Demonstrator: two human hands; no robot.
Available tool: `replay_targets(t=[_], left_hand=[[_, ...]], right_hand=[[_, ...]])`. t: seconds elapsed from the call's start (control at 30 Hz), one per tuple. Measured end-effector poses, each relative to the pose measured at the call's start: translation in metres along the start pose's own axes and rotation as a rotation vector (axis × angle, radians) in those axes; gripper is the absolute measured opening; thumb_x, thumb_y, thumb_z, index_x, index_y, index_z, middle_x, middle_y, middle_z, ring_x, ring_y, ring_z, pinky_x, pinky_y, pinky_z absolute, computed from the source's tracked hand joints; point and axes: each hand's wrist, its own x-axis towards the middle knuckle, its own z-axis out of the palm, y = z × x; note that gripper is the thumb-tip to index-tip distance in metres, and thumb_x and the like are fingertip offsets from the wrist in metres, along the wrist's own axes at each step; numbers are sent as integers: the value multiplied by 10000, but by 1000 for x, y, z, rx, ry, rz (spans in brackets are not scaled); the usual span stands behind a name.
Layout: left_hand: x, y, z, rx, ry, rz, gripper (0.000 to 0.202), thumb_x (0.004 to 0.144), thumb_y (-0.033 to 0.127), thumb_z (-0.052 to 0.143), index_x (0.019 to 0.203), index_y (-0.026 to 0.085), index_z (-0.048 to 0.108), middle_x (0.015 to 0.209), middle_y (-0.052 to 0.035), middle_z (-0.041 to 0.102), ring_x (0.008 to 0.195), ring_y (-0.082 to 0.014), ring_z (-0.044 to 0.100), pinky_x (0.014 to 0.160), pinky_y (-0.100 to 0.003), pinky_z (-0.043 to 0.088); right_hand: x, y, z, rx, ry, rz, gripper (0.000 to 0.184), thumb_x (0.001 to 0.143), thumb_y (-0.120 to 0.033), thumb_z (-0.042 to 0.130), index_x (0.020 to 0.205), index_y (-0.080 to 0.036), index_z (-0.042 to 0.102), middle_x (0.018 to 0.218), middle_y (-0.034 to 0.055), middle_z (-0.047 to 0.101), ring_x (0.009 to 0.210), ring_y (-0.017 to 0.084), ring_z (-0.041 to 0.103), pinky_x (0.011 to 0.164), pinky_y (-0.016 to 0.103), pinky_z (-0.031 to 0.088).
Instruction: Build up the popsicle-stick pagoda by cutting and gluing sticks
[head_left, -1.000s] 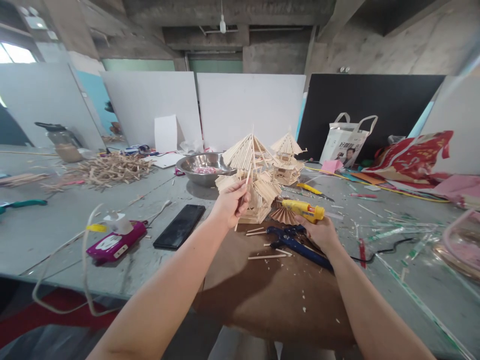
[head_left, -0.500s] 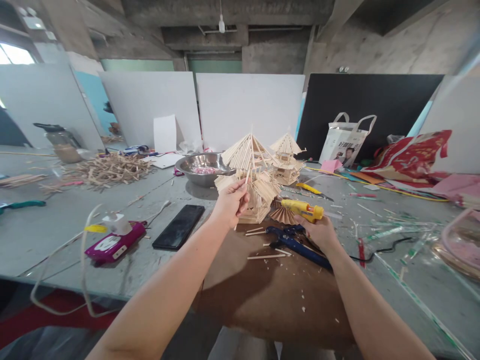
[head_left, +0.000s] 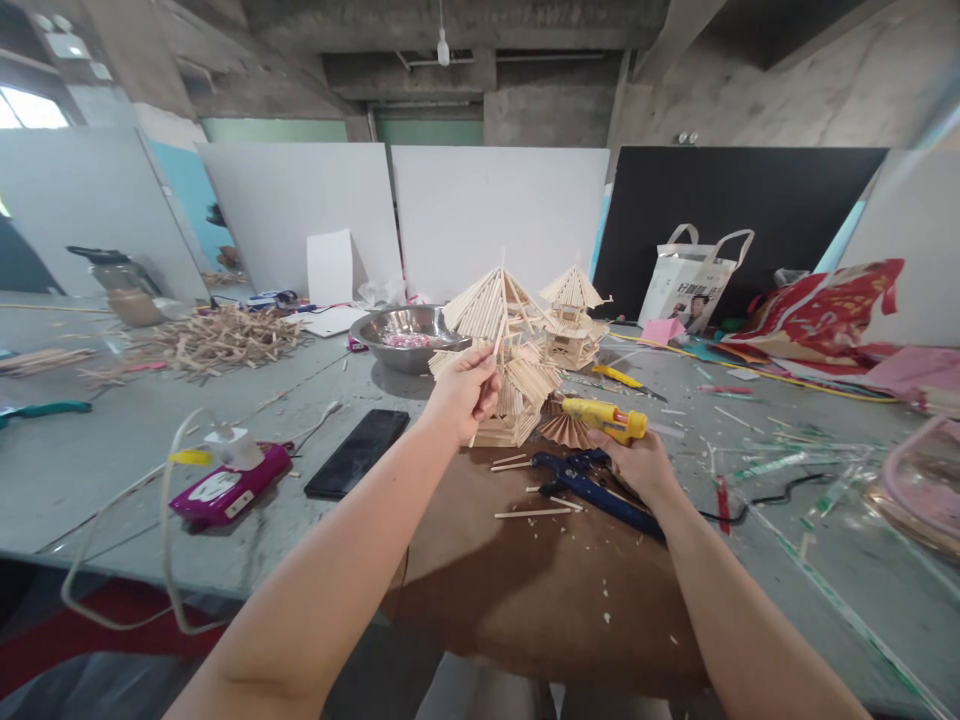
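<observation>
Pinched in my left hand (head_left: 466,392) is a thin wooden stick (head_left: 499,334), its upper end against the sloping roof of a pavilion model (head_left: 480,303) built of such sticks. My right hand (head_left: 637,462) grips a yellow hot glue gun (head_left: 606,420), its nozzle pointing left toward the model's lower roof. Below the gun a blue-handled cutter tool (head_left: 592,488) lies on the brown board (head_left: 525,590), beside several loose sticks (head_left: 532,514). A fan-folded brown piece (head_left: 566,430) sits under the nozzle. My left fingers hide part of the model.
Behind stands a second stick pavilion (head_left: 572,325), with a steel bowl (head_left: 405,340) to its left. A black phone (head_left: 358,454), a purple power strip (head_left: 231,490) and a heap of sticks (head_left: 217,340) lie left. A yellow utility knife (head_left: 626,380) and a tote bag (head_left: 686,285) are right.
My left hand has shifted slightly up and left against the model, with the stick still pinched. My right hand and the glue gun stay almost where they were.
</observation>
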Motion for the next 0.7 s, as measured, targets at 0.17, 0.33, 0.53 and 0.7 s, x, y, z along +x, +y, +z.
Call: replay_targets(t=[0.17, 0.33, 0.53, 0.7], left_hand=[[4, 3, -1, -24, -27, -25, 268, 768, 123, 421, 1023, 168, 492, 452, 63, 411, 255, -27, 305, 269, -135, 143], [5, 4, -2, -66, -36, -52, 273, 771, 115, 412, 1023, 162, 505, 452, 61, 404, 257, -21, 295, 268, -128, 146], [5, 5, -2, -88, -47, -74, 255, 775, 122, 418, 1003, 170, 523, 453, 58, 403, 258, -17, 294, 270, -124, 150], [6, 6, -2, -108, -38, -84, 283, 775, 108, 408, 1035, 171, 500, 450, 61, 408, 253, -19, 292, 268, -127, 144]], right_hand=[[0, -2, -1, 6, 1, 13, 310, 631, -420, 568, 751, -144, 642, 443, 4, 544, 497, 167, 537, 450, 239, 387], [-1, -3, -2, -21, 2, 7, 307, 637, -418, 564, 754, -144, 639, 439, 2, 539, 497, 165, 536, 451, 238, 385], [1, 0, 0, -5, 12, 15, 315, 620, -426, 575, 742, -142, 637, 432, -1, 534, 489, 165, 533, 437, 238, 381], [1, 1, 1, 25, 14, 14, 303, 620, -421, 573, 730, -146, 635, 432, 5, 535, 484, 165, 533, 425, 236, 379]])
